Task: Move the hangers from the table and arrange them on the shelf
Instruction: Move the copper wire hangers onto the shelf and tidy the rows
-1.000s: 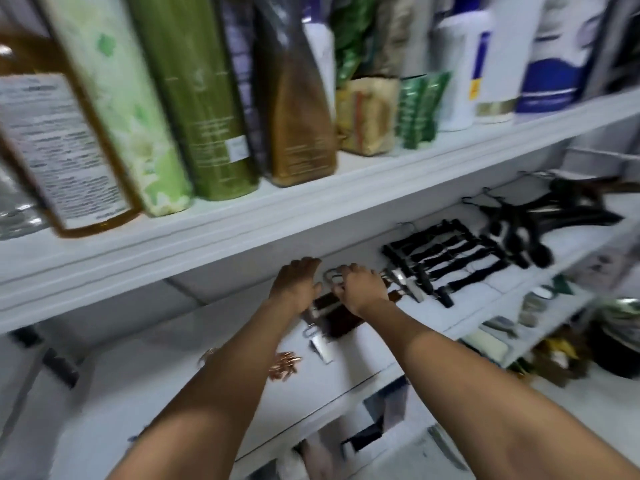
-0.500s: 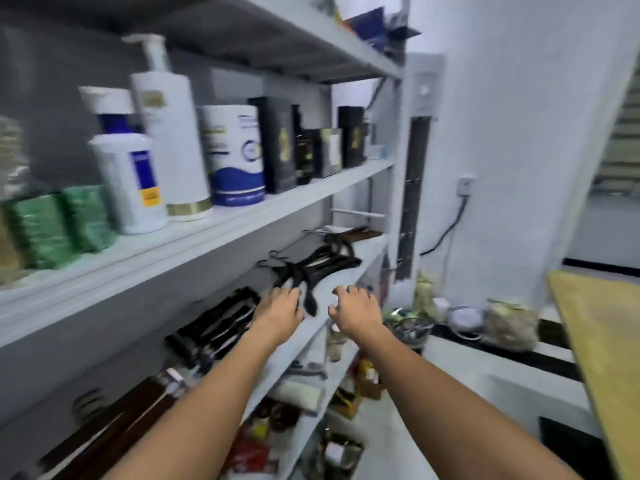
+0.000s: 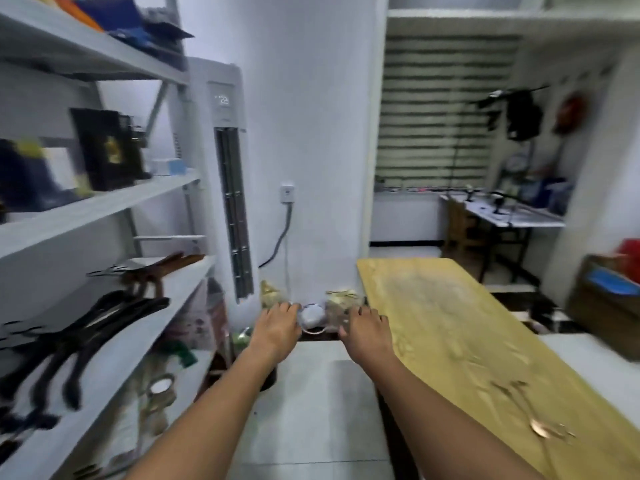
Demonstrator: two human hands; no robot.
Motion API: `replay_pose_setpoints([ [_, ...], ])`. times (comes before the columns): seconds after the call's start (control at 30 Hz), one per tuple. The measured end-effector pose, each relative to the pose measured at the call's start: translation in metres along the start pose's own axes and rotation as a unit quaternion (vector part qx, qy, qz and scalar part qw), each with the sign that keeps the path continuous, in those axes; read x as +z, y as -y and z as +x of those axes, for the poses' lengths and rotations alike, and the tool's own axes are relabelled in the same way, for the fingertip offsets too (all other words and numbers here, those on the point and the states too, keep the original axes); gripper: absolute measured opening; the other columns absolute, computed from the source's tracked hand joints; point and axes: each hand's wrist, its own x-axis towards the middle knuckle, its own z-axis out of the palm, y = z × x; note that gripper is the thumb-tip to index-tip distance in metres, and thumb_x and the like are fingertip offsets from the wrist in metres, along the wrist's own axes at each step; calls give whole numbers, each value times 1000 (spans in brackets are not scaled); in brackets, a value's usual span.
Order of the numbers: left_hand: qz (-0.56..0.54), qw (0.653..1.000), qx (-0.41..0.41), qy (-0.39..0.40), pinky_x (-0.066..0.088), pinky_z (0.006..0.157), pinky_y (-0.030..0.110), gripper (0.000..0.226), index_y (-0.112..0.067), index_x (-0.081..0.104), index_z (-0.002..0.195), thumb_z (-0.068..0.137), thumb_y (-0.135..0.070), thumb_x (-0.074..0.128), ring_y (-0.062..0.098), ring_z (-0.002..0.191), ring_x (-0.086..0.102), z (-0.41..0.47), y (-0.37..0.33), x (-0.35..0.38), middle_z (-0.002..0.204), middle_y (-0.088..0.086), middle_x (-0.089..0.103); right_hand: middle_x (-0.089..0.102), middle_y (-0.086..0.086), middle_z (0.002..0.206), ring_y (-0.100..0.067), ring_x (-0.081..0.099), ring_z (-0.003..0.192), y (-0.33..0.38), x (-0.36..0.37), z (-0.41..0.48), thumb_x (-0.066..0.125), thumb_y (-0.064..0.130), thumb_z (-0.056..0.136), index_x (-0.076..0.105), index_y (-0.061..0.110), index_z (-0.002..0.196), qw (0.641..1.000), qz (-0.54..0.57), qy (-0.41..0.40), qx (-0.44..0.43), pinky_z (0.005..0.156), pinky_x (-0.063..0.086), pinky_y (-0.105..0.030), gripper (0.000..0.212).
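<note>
Hands, left (image 3: 277, 323) and right (image 3: 367, 329), now off the shelf (image 3: 145, 327); both open, empty; view swung toward tabletop (image 3: 450, 323); likely fetching remaining hangers (image 3: 540, 427).

2 hands (image 3: 277, 329), 1 table (image 3: 450, 323).

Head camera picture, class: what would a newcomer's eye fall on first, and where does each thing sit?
Two bare forearms reach forward from the bottom edge, the left hand and right hand empty and held out over the floor. To the right runs a long yellow wooden table; on the left stands a white shelf bearing black hangers.
</note>
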Motion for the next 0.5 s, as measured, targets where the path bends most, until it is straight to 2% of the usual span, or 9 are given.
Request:
replay_pose_setpoints([
  [0.07,-20,998,52,-9,52,69,31,33,-9,67,97,77,-23,44,27,84,66,26,-32,16,90,6,67,50,-9,130,-28,45,121,-42,5,3,42,36,95,45,16,130,999,-16,6,40,99,33,-39,40],
  [0.1,-28,998,62,-3,52,58,27,33,-11,69,81,69,-25,42,25,69,67,40,-40,29,75,4,66,49,-9,130,-28,45,121,-59,8,4,41,35,95,45,16,131,998,-22,13,54,99,33,-39,40],
  [0.13,-36,997,75,-3,52,54,25,31,-11,68,73,66,-26,41,25,63,66,58,-51,47,69,3,65,48,-8,132,-28,44,122,-79,12,6,41,35,96,43,17,133,997,-28,22,71,100,32,-39,41],
  [0.17,-39,995,90,-2,52,57,27,29,-10,67,74,68,-25,43,27,66,66,68,-64,54,71,6,65,47,-8,133,-28,43,123,-96,15,7,41,35,96,42,17,135,995,-32,29,88,101,32,-39,42],
  [0.2,-47,993,110,11,52,66,32,27,-8,66,82,73,-23,46,30,77,67,76,-81,52,80,9,66,46,-9,134,-28,42,124,-113,17,10,41,35,96,41,18,136,993,-36,32,109,102,32,-40,43],
  [0.23,-63,990,124,25,50,78,36,27,-6,64,97,81,-22,49,32,93,64,87,-95,56,95,11,65,45,-9,135,-29,41,125,-129,20,13,41,35,96,40,18,137,990,-40,36,129,103,32,-40,44],
  [0.3,-51,987,150,34,36,97,35,36,-11,49,127,95,-24,43,27,121,48,114,-118,68,125,7,54,43,-9,137,-29,39,127,-158,25,21,42,36,96,39,18,137,984,-43,39,169,104,31,-41,45],
  [0.37,-49,982,174,53,28,104,35,41,-16,38,138,98,-26,38,24,129,38,147,-138,84,137,4,46,41,-10,138,-29,38,128,-183,31,33,42,37,96,38,18,138,976,-46,41,209,106,30,-41,46],
  [0.5,-49,965,244,79,29,105,35,42,-18,34,139,99,-27,38,22,129,38,211,-177,115,138,2,43,41,-9,138,-29,37,128,-224,45,56,41,36,97,36,18,139,958,-47,42,278,106,29,-40,46],
])
